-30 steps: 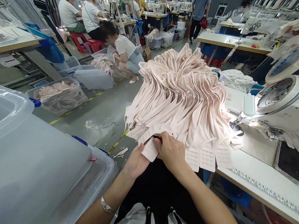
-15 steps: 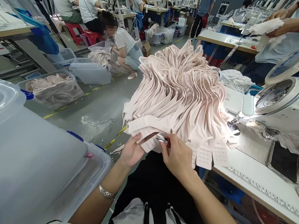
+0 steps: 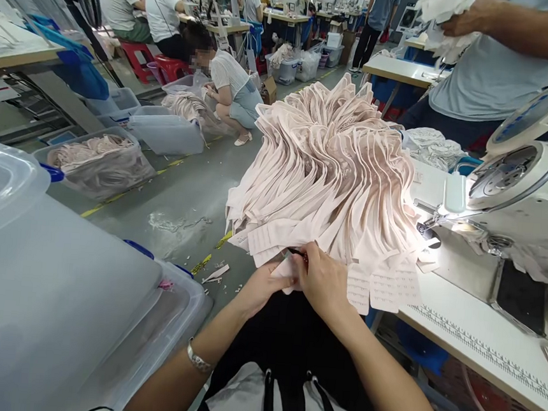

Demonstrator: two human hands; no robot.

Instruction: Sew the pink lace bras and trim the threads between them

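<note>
A big heap of pale pink bras point(image 3: 325, 165) lies in front of me, folded close together, their straps and back bands facing me. At its near edge, my left hand point(image 3: 260, 287) pinches the end of one bra's back band point(image 3: 285, 268). My right hand point(image 3: 322, 280) is closed around small thread snips point(image 3: 297, 252), with a dark blade and a bit of red showing; the fingers cover most of them. The snips' tip is close to the band, and I cannot tell if it touches. Hook-and-eye tabs point(image 3: 394, 286) hang over the edge to the right of my right hand.
A sewing machine point(image 3: 534, 196) and a phone point(image 3: 519, 297) are on the table point(image 3: 464, 337) at right. Large plastic bins point(image 3: 55, 289) stand at left. Cloth scraps point(image 3: 217, 274) lie on the floor. A co-worker point(image 3: 495, 84) holds white cloth; another person point(image 3: 234, 87) crouches by bins.
My left hand has moved right and nearer my right hand, now pinching a band end. The hanging tabs have shifted. The co-worker at right has leaned further left with the white cloth.
</note>
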